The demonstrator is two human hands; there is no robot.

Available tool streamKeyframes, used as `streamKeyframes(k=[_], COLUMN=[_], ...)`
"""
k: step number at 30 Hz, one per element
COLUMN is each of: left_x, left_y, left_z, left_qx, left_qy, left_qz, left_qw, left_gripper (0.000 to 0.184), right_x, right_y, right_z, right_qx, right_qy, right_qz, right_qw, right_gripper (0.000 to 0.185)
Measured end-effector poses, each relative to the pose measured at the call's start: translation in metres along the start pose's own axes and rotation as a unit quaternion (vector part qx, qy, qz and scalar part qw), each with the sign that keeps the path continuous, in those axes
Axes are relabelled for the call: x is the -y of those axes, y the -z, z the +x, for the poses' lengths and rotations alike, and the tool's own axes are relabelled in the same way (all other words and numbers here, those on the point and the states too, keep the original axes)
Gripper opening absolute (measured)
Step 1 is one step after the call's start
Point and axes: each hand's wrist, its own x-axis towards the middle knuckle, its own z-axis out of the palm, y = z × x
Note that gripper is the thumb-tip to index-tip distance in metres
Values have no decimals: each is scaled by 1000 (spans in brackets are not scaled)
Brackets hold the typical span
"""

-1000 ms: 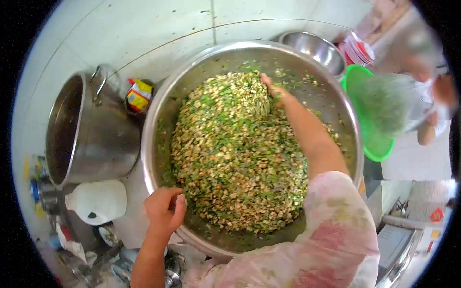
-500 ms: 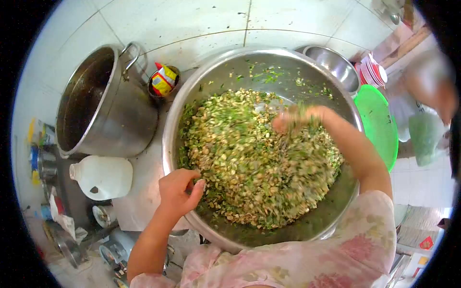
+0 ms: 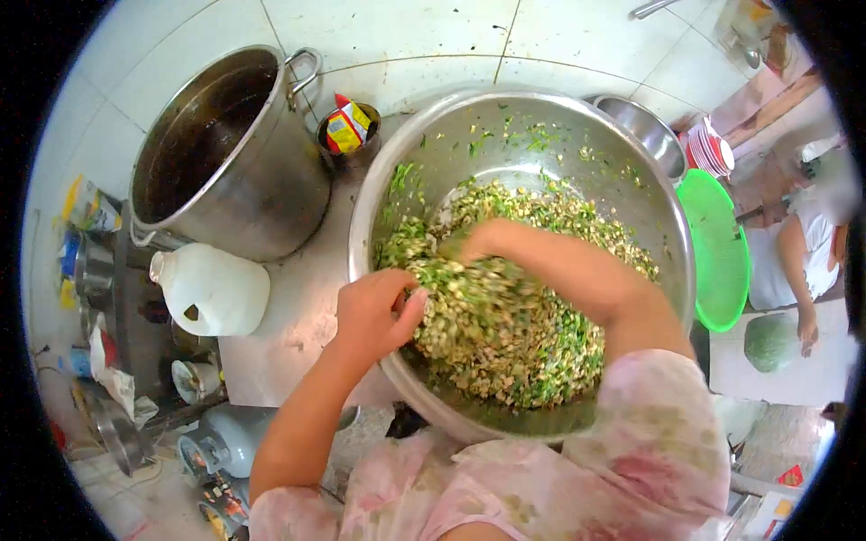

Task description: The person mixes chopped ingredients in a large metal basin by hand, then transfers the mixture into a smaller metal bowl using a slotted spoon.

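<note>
A wide steel basin (image 3: 433, 149) stands in front of me, holding a heap of chopped green and pale mixture (image 3: 559, 352). My left hand (image 3: 379, 311) is curled over the basin's left rim, thumb on the inner side. My right hand (image 3: 469, 248) reaches across into the left part of the heap. Its fingers are sunk in the food and smeared by motion, so their shape is hidden. Bits of chopped greens cling to the basin's far inner wall.
Left of the basin are a tall steel pot (image 3: 262, 171), a white plastic jug (image 3: 216, 288) and a small container with a red-yellow packet (image 3: 347, 126). To the right sit a smaller steel bowl (image 3: 645, 135) and a green basket (image 3: 717, 252). Another person's arm (image 3: 794, 261) hangs near a green melon (image 3: 769, 343).
My right hand has swept left and toward me through the mixture, baring some of the basin's far bottom. My left hand stays at the rim. The view has shifted, and the other person's arm has lowered.
</note>
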Motion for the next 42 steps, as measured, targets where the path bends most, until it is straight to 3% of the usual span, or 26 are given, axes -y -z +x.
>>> streamKeyframes(k=[3,4,6,8,10,14,18,20,23,25,27,28,30,31,32,35,42], left_x=[0,1,3,5,9,12,19,13,-1,-9,-10,-12,-13,-10,-8,-7,-5], left_y=[1,0,-3,-5,-7,-13,-16,-18,-14,-9,-7,-4,-3,-5,-7,-7,-10], left_z=[-3,-4,-5,-6,-6,-5,-6,-5,-7,-2,-1,0,4,2,0,0,-3], left_qx=[10,17,-17,-28,-24,-6,19,-32,17,19,13,15,19,20,14,5,2], left_qy=[25,24,-12,-29,-43,-34,-61,-67,43,12,16,13,3,12,11,-9,-39], left_qz=[-23,-26,-45,-49,-42,-19,35,-41,-39,-2,-14,-5,2,-13,-20,-22,-47], left_qw=[999,999,999,998,998,999,997,996,998,1000,1000,1000,1000,1000,1000,1000,998], left_gripper=[12,11,12,12,13,12,11,10,8,8,7,7,7,8,8,10,15], right_x=[-74,-106,-117,-66,-28,11,6,-15,-74,-142,-205,-225,-273,-266,-215,-205,-29], right_y=[-59,-80,-98,-121,-149,-195,-137,-94,-41,-29,-42,-58,-113,-140,-132,-149,-144], right_z=[-41,-53,-98,-171,-181,-104,-5,26,16,-29,-88,-112,-117,-119,-128,-106,-24], right_qx=[-18,-9,-76,-226,-224,-162,-162,-178,-218,-243,-276,-357,-370,-374,-324,-278,-196], right_qy=[-79,-86,-97,-106,-61,51,68,55,14,-26,-84,-115,-173,-202,-252,-167,-12], right_qz=[65,-48,-147,-119,-95,-32,75,108,123,175,261,230,356,427,445,514,316], right_qw=[995,995,981,961,968,985,982,976,968,954,921,898,840,798,796,794,928], right_gripper=[62,67,74,78,64,67,70,72,75,77,79,86,88,84,84,88,86])
